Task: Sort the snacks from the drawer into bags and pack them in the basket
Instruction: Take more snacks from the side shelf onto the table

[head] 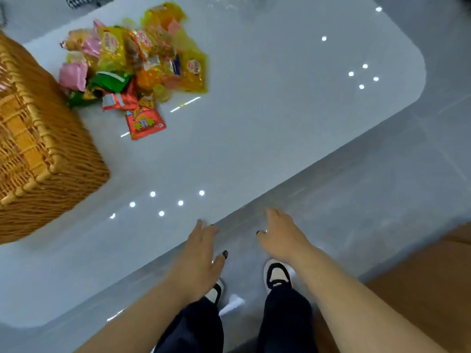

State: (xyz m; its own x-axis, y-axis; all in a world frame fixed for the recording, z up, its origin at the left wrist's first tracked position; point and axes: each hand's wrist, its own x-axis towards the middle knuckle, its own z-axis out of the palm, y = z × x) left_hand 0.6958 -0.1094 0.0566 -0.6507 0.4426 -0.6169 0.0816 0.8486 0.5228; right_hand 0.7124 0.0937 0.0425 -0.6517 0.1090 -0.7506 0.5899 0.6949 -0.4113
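A heap of wrapped snacks [135, 64] in yellow, pink, green and red packets lies on the glossy white table [267, 110], toward its far left. A red packet [145, 122] sticks out at the near side of the heap. A woven wicker basket [38, 149] stands at the left edge, touching the heap's left side. My left hand [201, 256] hovers over the table's near edge, fingers apart, holding nothing. My right hand [283, 238] is just off the edge over the floor, also empty with fingers spread. No bags or drawer are visible.
The table's rounded corner [418, 72] is at the far right. Grey tiled floor [382, 187] runs along the near side, where my two shoes [276, 273] stand. A brown wooden surface [420, 289] lies at the lower right.
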